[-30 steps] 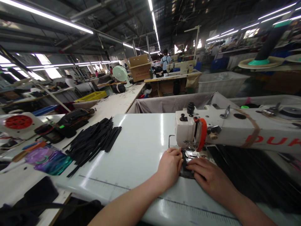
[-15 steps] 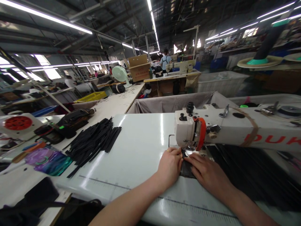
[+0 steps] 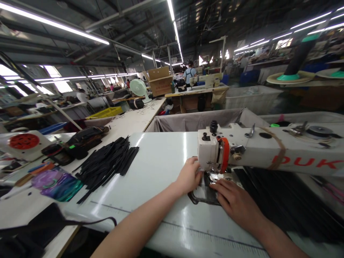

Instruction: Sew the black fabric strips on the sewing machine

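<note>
A white sewing machine (image 3: 258, 147) with an orange guard stands at the right. Under its needle area lies a dark piece with a black edge (image 3: 205, 193) on the pale table. My left hand (image 3: 190, 173) is at the left of the machine head, fingers bent and pressed together, their tips partly hidden at the piece's upper left. My right hand (image 3: 235, 197) rests on the right side of the piece, fingers together and pointing at the presser foot; what its fingertips pinch, if anything, is hidden.
Black strips (image 3: 110, 161) lie in a pile at the left, near a purple and teal pouch (image 3: 57, 182). More long black strips (image 3: 285, 200) lie right of my right hand. A fabric-lined bin (image 3: 188, 122) stands behind the table.
My left hand has moved up and left, away from my right hand. More of the dark piece shows, with its black edge reaching further left.
</note>
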`<state>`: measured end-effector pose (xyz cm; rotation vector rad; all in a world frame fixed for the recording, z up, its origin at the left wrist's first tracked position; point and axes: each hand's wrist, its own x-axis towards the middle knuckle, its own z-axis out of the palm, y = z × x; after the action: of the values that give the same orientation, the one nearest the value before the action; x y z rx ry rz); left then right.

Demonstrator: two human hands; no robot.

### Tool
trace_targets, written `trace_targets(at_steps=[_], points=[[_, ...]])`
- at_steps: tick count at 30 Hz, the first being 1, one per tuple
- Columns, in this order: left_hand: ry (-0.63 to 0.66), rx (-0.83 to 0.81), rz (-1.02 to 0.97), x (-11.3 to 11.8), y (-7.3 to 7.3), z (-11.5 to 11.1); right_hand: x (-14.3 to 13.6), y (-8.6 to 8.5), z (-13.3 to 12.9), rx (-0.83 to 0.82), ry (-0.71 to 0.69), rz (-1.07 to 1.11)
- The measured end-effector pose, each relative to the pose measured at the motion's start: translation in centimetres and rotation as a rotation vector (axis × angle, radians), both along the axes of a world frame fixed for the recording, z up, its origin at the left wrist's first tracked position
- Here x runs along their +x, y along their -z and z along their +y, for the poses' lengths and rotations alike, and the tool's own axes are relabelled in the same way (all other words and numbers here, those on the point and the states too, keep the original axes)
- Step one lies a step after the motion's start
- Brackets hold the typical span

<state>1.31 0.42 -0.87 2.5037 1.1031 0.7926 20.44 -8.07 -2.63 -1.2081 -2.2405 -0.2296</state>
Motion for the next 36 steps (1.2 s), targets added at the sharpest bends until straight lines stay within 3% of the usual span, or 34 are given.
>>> trace_targets(at_steps=[2,4,7,9,10,14,17,22,36], points=[[0.131,0.063,0.078,-0.1,0.2,1.9,0.0,0.1,-0.1,-0.028,0.006,0.018],[0.145,0.118,0.182,-0.5,0.1,3.3,0.0,0.1,-0.1,-0.052,-0.003,0.034],[-0.103,0.180,0.300,-1.3,-0.7,3.8,0.0,0.0,-0.2,-0.080,-0.011,0.049],[-0.212,0.169,0.339,-1.6,-1.4,3.0,0.0,0.0,-0.2,-0.081,-0.004,0.053],[-0.205,0.144,0.339,-1.7,-1.6,2.2,0.0,0.0,-0.2,-0.077,0.001,0.051],[0.034,0.048,0.182,-1.2,-1.0,-1.7,-0.1,-0.3,-0.2,-0.087,-0.021,0.012],[0.119,0.023,0.036,-1.1,-0.2,-3.4,-0.1,-0.4,-0.2,-0.116,-0.064,0.015],[0.198,0.008,-0.018,-1.6,0.2,-3.9,0.2,-0.2,-0.2,-0.169,-0.099,0.076],[0.207,0.033,0.043,-1.3,0.4,-5.0,0.6,-0.2,-0.6,-0.220,-0.169,0.172]])
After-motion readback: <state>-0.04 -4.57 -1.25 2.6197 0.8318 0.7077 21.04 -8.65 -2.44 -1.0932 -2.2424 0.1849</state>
